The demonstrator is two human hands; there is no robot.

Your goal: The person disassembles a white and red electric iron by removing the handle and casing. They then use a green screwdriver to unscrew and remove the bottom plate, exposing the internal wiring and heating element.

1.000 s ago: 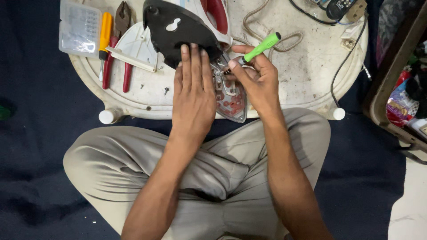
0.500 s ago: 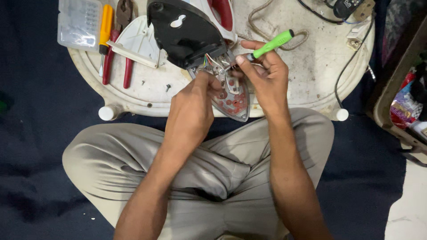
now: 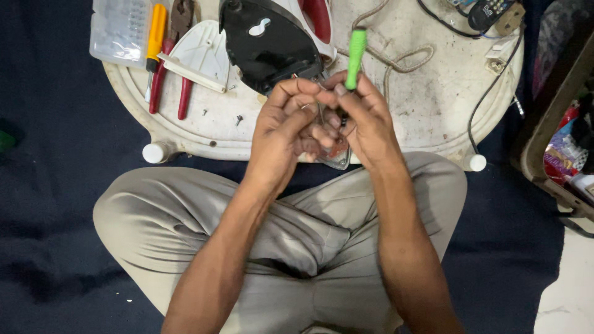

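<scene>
- The right hand (image 3: pixel 365 120) is clamped on a green-handled screwdriver (image 3: pixel 355 57), whose handle stands nearly upright above the fingers; its tip is hidden between the two hands.
- The left hand (image 3: pixel 291 127) is curled in against the right, fingertips pinched together at the same spot; what they pinch is too small to tell.
- Both hands meet just over the rear end of an opened clothes iron (image 3: pixel 269 43), whose black body lies on the desk (image 3: pixel 427 105) right in front of the hands.
- A shiny metal part (image 3: pixel 339 159) of the iron shows below the hands at the near edge of the desk.
- To the left lie a white cover piece (image 3: pixel 201 52), red-handled pliers (image 3: pixel 170 74), a yellow-handled tool (image 3: pixel 156 31) and a clear plastic box (image 3: pixel 117 28).
- Two small screws (image 3: pixel 238 119) lie loose near the pliers.
- A grey cord (image 3: pixel 396 59) loops on the desk beyond the right hand.
</scene>
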